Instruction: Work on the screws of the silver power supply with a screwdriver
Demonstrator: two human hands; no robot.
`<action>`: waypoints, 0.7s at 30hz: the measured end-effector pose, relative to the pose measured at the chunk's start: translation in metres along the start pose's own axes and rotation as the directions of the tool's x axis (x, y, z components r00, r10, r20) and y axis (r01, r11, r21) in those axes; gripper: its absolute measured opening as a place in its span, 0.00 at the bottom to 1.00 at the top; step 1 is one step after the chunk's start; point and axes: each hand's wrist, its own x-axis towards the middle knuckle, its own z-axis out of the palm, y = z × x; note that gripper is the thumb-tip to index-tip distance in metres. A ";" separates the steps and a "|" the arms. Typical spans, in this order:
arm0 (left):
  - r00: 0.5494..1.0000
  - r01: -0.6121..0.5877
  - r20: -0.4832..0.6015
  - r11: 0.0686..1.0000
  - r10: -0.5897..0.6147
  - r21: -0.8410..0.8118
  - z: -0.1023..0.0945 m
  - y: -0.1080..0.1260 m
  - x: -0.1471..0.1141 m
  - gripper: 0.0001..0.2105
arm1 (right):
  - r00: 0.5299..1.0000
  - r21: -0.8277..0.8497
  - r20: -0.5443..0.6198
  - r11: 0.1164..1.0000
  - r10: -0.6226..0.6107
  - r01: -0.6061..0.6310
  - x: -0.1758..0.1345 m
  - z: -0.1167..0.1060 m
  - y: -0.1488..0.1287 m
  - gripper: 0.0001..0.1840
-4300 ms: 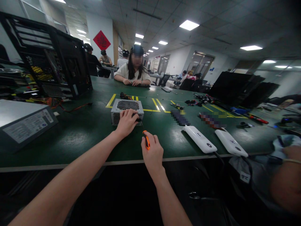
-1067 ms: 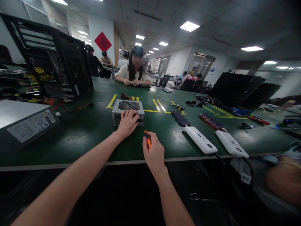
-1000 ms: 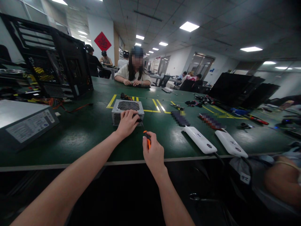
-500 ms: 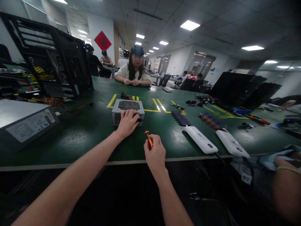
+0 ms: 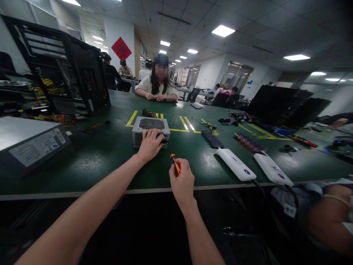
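Note:
A grey computer power supply unit [image 5: 136,129] with perforated faces sits on the green table in front of me. My left hand [image 5: 150,144] is against its near face, fingers bent around the front, hiding much of that side. An orange-and-black screwdriver [image 5: 175,164] is gripped in my right hand [image 5: 182,179], just above the table near its front edge. Its thin shaft points up and left to a dark part beside my left fingertips; the exact contact of the tip is too small to tell.
A larger grey power supply [image 5: 34,147] lies at the left, with a black computer case [image 5: 88,81] behind it. Two white power banks [image 5: 235,164] with cables lie at the right. A person [image 5: 157,84] sits opposite; another person's arm [image 5: 328,209] is at the lower right.
Both my hands and the screwdriver hold nearly the same place. The neighbouring person's arm at the lower right has shifted left into view.

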 end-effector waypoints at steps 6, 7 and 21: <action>1.000 -0.005 -0.006 1.000 0.005 0.003 0.000 0.000 0.000 0.07 | 0.995 -0.114 0.080 0.993 0.051 -0.042 0.003 0.000 -0.002 0.04; 1.000 -0.006 -0.007 1.000 0.006 0.006 0.001 0.000 0.000 0.07 | 0.991 -0.167 0.111 0.984 0.075 -0.056 0.004 -0.001 -0.003 0.03; 1.000 -0.023 -0.009 0.999 0.023 0.048 0.002 0.000 0.001 0.07 | 0.892 -0.198 0.345 0.952 0.291 -0.234 0.023 -0.008 -0.021 0.10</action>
